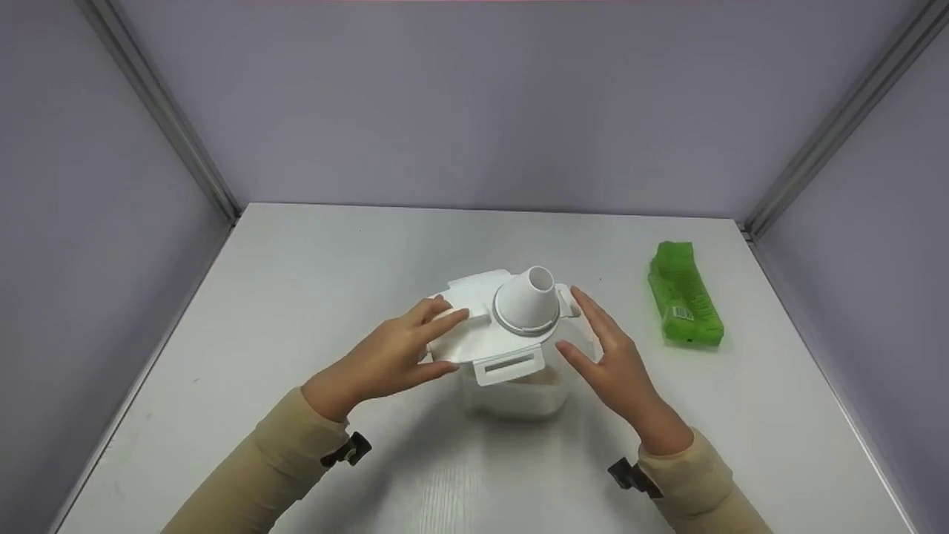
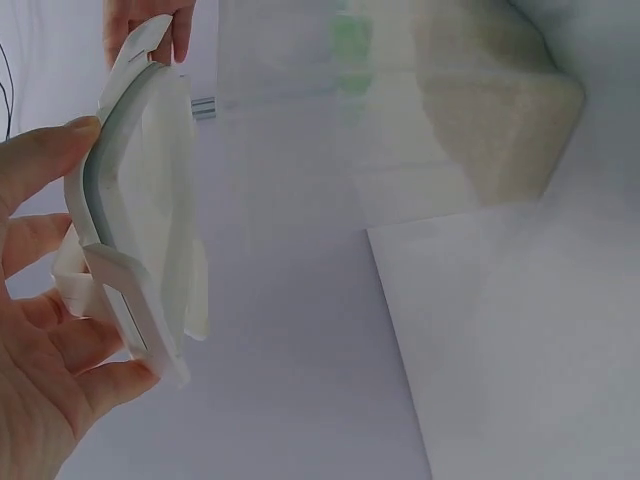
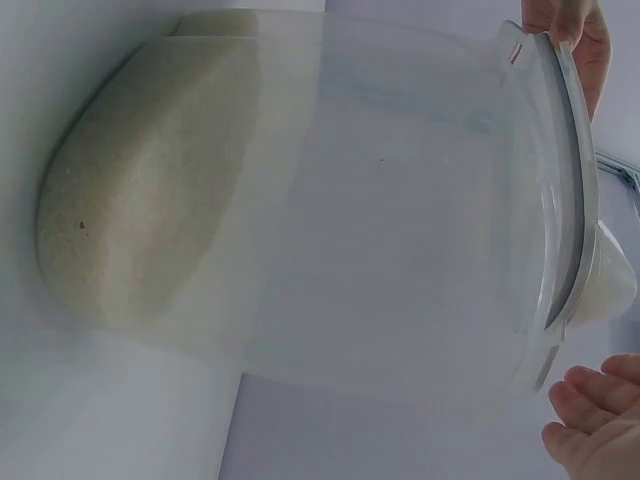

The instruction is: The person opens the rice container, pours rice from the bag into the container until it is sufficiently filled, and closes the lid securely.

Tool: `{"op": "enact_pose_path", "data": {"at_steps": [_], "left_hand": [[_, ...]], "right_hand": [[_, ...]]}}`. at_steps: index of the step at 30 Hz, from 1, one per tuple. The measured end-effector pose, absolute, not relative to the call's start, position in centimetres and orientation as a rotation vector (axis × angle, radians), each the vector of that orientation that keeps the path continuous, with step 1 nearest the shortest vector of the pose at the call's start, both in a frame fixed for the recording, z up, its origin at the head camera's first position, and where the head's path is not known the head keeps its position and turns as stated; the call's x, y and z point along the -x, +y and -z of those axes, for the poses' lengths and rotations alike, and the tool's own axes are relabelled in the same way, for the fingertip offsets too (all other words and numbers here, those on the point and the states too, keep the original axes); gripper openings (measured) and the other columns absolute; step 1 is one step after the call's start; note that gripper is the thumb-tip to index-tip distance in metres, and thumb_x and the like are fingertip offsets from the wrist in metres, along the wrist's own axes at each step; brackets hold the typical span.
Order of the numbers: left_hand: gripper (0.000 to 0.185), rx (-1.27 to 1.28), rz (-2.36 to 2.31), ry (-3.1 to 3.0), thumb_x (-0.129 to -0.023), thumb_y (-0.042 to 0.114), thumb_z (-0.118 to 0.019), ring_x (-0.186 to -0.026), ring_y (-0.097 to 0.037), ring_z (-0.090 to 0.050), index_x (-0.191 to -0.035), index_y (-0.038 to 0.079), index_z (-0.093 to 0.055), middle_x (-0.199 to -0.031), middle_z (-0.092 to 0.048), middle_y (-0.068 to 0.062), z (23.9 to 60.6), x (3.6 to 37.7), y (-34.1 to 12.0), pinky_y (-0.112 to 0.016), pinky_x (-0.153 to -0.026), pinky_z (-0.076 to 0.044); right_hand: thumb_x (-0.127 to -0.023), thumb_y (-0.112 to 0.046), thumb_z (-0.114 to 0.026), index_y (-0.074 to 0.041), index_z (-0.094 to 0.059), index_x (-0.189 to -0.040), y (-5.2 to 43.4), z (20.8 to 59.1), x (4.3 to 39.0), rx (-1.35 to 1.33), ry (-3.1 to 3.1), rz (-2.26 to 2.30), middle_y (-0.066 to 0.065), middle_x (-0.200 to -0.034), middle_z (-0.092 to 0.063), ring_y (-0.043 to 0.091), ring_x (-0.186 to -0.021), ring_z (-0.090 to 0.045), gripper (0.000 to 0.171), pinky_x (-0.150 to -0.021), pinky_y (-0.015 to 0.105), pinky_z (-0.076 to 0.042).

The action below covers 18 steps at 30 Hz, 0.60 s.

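Note:
A white plastic lid [image 1: 463, 347] with a cone-shaped spout [image 1: 525, 300] and side clips sits at the top of a tall translucent container [image 3: 400, 210]. My left hand [image 1: 397, 352] grips the lid's left end, thumb on its near edge. In the left wrist view the lid is tilted and part of its underside shows; I cannot tell how much of it touches the container's rim. Pale grain-like contents [image 3: 150, 210] fill the container's bottom part. My right hand [image 1: 619, 367] is beside the lid's right end, fingers spread, holding nothing.
A bright green plastic package [image 1: 686, 297] with a barcode label lies on the white table [image 1: 296, 274] to the right. Grey-lilac panels [image 1: 474, 104] with metal corner posts stand behind and at both sides of the table.

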<state>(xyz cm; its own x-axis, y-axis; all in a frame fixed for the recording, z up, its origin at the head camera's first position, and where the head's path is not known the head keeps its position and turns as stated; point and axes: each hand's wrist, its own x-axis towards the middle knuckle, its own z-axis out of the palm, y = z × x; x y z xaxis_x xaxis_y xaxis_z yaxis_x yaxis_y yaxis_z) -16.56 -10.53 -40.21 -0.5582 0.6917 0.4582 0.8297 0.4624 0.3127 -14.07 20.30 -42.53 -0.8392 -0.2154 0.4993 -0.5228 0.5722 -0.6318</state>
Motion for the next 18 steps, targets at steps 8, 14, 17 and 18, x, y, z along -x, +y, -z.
{"op": "enact_pose_path", "data": {"at_steps": [8,14,17,18], "left_hand": [[0.061,1.441,0.711,-2.439,-0.082,0.023,-0.073,-0.076,-0.017,-0.056,-0.135,0.009,-0.048,-0.125,-0.048,-0.013,40.7,17.1,-8.9,-0.027,-0.067,-0.050],[0.061,1.528,0.716,-2.392,-0.082,0.023,-0.073,-0.089,-0.021,-0.058,-0.135,0.009,-0.048,-0.125,-0.048,-0.015,41.2,17.6,-7.9,-0.028,-0.072,-0.051],[0.061,1.551,0.725,-2.393,-0.082,0.022,-0.073,-0.096,-0.023,-0.058,-0.136,0.010,-0.047,-0.126,-0.047,-0.014,41.3,17.7,-7.6,-0.028,-0.074,-0.051],[0.061,1.556,0.725,-2.398,-0.082,0.022,-0.073,-0.101,-0.025,-0.057,-0.136,0.010,-0.047,-0.126,-0.047,-0.015,41.3,17.6,-7.5,-0.028,-0.075,-0.051]], "right_hand": [[-0.086,-0.017,-0.068,-0.003,-0.027,-0.146,20.5,41.7,14.7,-0.545,-2.466,-1.274,0.008,-0.147,-0.035,0.022,-0.135,-0.030,0.074,-0.108,0.045,-0.024],[-0.084,-0.014,-0.070,-0.003,-0.019,-0.148,20.7,41.7,14.7,-0.457,-2.472,-1.483,0.007,-0.146,-0.037,0.022,-0.136,-0.028,0.082,-0.109,0.046,-0.022],[-0.084,-0.013,-0.070,-0.002,-0.024,-0.146,20.8,41.8,14.6,-0.435,-2.433,-1.547,0.008,-0.142,-0.042,0.022,-0.135,-0.030,0.078,-0.109,0.043,-0.022],[-0.084,-0.012,-0.070,-0.001,-0.026,-0.146,20.8,41.9,14.6,-0.428,-2.420,-1.559,0.009,-0.141,-0.044,0.023,-0.134,-0.031,0.076,-0.109,0.042,-0.023]]}}
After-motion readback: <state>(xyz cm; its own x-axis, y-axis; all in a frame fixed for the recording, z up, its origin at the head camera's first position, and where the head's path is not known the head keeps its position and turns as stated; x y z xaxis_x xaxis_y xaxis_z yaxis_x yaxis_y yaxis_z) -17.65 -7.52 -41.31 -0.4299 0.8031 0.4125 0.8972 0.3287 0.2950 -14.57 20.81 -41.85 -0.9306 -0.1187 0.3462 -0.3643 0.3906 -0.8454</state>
